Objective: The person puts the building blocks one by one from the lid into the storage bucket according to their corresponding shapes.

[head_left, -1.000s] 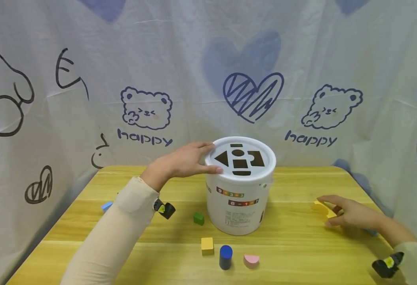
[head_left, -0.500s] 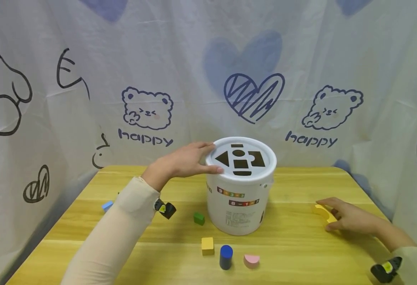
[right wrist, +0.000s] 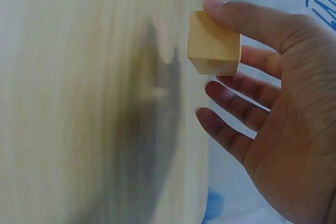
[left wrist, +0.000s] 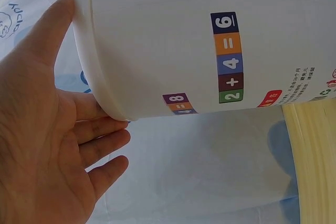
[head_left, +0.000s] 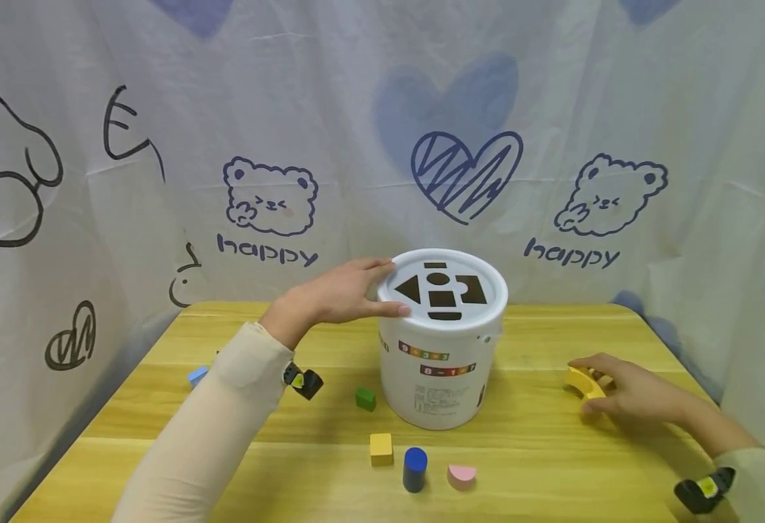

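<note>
A white bucket (head_left: 437,370) stands upright on the wooden table, its lid (head_left: 395,305) cut with several shaped holes. My left hand (head_left: 339,292) rests on the left side of the lid rim, thumb on top. The left wrist view shows its other fingers extended, some lying against the rim and the rest free in the air. Off to the right, my right hand (head_left: 637,391) pinches a yellow arch block (head_left: 583,382) between thumb and fingers. From the right wrist view, one end of this block (right wrist: 214,40) faces the camera, above a shadow on the table.
In front of the bucket are a green block (head_left: 365,399), a yellow cube (head_left: 381,449), a blue cylinder (head_left: 415,470) and a pink half-round block (head_left: 462,476). A light-blue block (head_left: 197,375) lies at the left, partly behind the left sleeve. A printed curtain (head_left: 356,145) hangs behind the table.
My right hand has shifted a little to the left, carrying the yellow arch block with it. The left hand stays on the lid rim, and the bucket has not moved.
</note>
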A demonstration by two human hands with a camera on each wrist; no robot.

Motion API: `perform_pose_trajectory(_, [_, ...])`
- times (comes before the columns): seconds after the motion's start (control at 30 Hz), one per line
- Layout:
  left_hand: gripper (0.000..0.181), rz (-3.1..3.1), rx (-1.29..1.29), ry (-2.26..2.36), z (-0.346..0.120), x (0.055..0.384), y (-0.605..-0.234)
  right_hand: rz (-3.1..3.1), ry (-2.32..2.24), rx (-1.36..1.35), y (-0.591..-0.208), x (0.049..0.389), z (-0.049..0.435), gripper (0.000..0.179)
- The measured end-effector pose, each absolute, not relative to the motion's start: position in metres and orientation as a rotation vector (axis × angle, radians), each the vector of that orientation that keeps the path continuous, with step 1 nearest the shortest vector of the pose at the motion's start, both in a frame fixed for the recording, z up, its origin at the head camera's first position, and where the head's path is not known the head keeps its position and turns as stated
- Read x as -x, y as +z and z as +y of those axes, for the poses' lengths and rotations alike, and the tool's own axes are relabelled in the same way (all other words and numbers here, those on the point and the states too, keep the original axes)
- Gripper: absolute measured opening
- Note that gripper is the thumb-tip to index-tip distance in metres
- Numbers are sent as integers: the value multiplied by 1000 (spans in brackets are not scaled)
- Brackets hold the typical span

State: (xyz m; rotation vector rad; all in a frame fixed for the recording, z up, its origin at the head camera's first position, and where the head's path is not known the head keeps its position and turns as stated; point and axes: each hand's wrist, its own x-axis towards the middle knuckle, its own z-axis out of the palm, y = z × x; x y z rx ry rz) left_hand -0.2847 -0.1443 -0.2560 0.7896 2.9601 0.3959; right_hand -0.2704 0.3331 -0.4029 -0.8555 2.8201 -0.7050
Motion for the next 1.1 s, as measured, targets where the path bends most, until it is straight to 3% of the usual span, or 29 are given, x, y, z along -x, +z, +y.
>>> perform_pose_trajectory(1.1, [105, 2959, -799, 387, -144, 285, -255, 3006, -696, 1109, -300, 269, 281, 61])
